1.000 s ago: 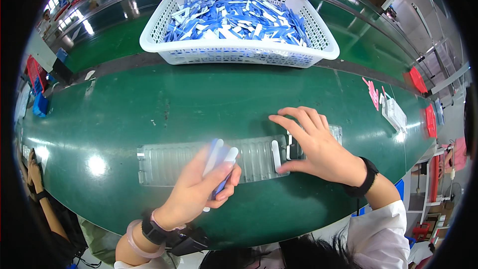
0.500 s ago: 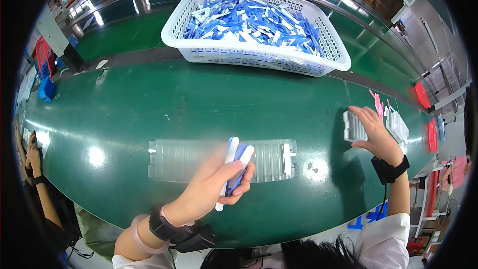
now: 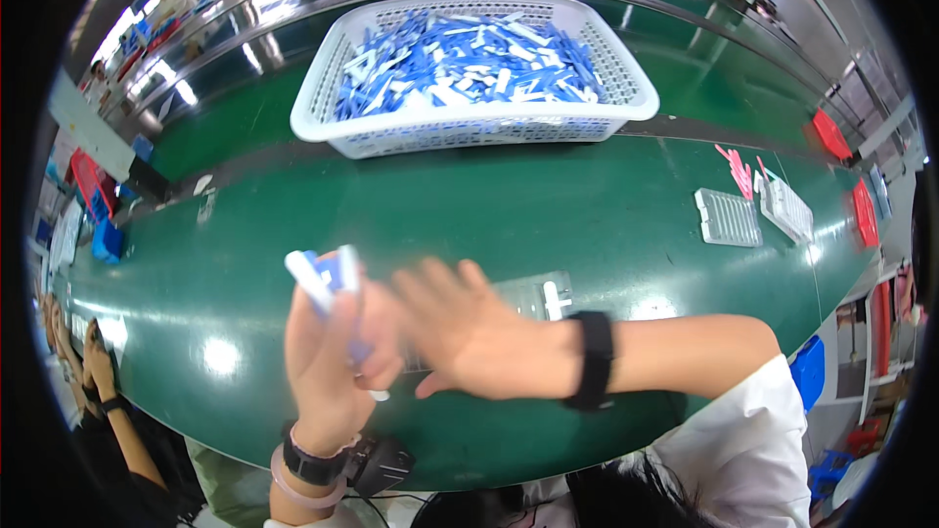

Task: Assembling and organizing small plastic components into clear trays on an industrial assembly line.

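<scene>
My left hand [image 3: 333,367] is closed round a few slim blue and white plastic sticks [image 3: 328,279], their ends poking out above the fingers. Right beside it, my right hand [image 3: 465,332] reaches in from the right, blurred, fingers spread and nothing visible in them. Below both hands lies a long clear ribbed plastic tray [image 3: 528,298], mostly hidden by them; a white stick [image 3: 555,299] rests in its right end. Toward the right of the green table, a smaller clear ribbed tray [image 3: 729,219] lies flat.
A white perforated basket [image 3: 479,122] heaped with blue and white sticks stands at the back. At the right are pink sticks [image 3: 738,172], another clear tray [image 3: 788,213] and red bins [image 3: 865,213]. Another person's hands [image 3: 98,367] rest at the left table edge.
My right hand has let go of the small tray at the right and swung left to beside my left hand. My left hand has moved left with the sticks. The view has shifted.
</scene>
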`<action>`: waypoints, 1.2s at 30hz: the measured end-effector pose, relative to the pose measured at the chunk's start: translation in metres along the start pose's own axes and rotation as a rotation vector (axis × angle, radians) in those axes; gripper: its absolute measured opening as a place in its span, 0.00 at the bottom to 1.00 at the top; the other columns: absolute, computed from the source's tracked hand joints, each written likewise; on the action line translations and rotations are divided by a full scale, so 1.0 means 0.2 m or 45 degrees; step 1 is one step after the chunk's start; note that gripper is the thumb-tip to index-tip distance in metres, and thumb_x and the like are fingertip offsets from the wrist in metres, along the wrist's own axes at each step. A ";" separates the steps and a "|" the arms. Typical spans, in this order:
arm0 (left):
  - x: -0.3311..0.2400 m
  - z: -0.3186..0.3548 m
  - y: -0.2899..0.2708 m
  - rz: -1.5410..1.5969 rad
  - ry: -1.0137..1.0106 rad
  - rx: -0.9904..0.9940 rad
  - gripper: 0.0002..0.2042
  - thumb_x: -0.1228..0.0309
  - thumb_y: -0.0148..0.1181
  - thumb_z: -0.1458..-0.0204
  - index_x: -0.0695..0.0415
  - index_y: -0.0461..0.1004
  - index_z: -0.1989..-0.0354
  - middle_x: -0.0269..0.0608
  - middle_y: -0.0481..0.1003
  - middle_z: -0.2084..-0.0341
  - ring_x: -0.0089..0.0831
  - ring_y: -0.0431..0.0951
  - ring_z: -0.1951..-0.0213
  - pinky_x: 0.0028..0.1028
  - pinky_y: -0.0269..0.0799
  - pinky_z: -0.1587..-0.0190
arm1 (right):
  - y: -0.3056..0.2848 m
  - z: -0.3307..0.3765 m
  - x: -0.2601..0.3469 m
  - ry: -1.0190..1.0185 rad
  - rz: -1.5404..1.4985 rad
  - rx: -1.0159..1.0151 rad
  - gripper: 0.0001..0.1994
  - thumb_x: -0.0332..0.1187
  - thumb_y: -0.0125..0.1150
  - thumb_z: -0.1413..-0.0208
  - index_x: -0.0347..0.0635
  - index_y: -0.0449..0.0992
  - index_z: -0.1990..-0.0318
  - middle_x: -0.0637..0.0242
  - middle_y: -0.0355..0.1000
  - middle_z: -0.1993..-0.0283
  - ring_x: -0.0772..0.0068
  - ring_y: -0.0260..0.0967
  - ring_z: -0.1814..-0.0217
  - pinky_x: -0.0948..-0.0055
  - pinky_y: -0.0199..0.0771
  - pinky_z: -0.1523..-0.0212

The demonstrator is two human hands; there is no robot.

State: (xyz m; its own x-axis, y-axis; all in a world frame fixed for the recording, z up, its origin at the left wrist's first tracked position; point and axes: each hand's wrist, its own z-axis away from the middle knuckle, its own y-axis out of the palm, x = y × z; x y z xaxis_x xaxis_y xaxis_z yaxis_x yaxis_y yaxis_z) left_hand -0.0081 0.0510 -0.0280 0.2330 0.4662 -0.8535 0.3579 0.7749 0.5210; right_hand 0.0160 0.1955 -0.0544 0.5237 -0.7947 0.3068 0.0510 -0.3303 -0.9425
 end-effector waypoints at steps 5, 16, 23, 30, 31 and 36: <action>0.00 0.01 -0.03 -0.018 0.086 -0.162 0.13 0.71 0.41 0.42 0.60 0.58 0.49 0.28 0.55 0.76 0.12 0.48 0.86 0.13 0.39 0.90 | 0.18 -0.25 0.10 0.047 0.081 0.046 0.16 0.35 0.58 0.60 0.42 0.73 0.60 0.64 0.64 0.61 0.64 0.56 0.53 0.68 0.54 0.56; 0.02 -0.01 -0.05 0.048 0.090 -0.021 0.13 0.71 0.41 0.42 0.60 0.58 0.50 0.28 0.55 0.76 0.12 0.49 0.84 0.12 0.41 0.89 | -0.25 0.06 -0.48 0.232 0.279 0.120 0.39 0.32 0.63 0.61 0.28 0.48 0.42 0.50 0.64 0.53 0.54 0.61 0.50 0.61 0.60 0.51; 0.06 -0.04 -0.03 0.018 -0.106 -0.054 0.10 0.71 0.42 0.43 0.59 0.60 0.54 0.30 0.58 0.79 0.14 0.51 0.86 0.15 0.41 0.89 | -0.38 0.45 -0.62 0.651 0.080 0.118 0.41 0.34 0.64 0.59 0.38 0.45 0.39 0.49 0.61 0.48 0.53 0.57 0.46 0.62 0.57 0.46; 0.09 -0.05 -0.03 -0.045 -0.188 -0.030 0.10 0.70 0.42 0.43 0.59 0.60 0.54 0.30 0.57 0.78 0.13 0.52 0.85 0.14 0.41 0.88 | -0.48 0.61 -0.61 0.927 0.115 0.159 0.42 0.37 0.64 0.58 0.42 0.44 0.38 0.49 0.61 0.49 0.51 0.59 0.47 0.61 0.60 0.49; 0.10 -0.05 -0.03 -0.043 -0.186 -0.033 0.10 0.70 0.42 0.43 0.59 0.60 0.54 0.30 0.57 0.78 0.13 0.52 0.85 0.14 0.41 0.88 | -0.49 0.64 -0.61 0.978 0.126 0.168 0.40 0.38 0.62 0.56 0.40 0.45 0.39 0.48 0.62 0.50 0.50 0.59 0.49 0.61 0.60 0.50; 0.11 -0.06 -0.04 -0.076 -0.372 -0.154 0.10 0.71 0.43 0.43 0.59 0.60 0.55 0.31 0.58 0.78 0.14 0.53 0.84 0.14 0.42 0.88 | -0.38 0.75 -0.49 0.783 0.554 -0.197 0.34 0.42 0.58 0.52 0.29 0.52 0.44 0.51 0.64 0.56 0.53 0.64 0.58 0.65 0.67 0.58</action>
State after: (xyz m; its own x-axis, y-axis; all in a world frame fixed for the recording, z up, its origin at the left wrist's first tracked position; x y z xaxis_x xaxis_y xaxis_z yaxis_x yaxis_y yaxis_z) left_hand -0.0166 0.0603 -0.0499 0.4707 0.2895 -0.8334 0.2729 0.8505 0.4496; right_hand 0.0888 0.3754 -0.0330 -0.1003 -0.9946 -0.0261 -0.1943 0.0453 -0.9799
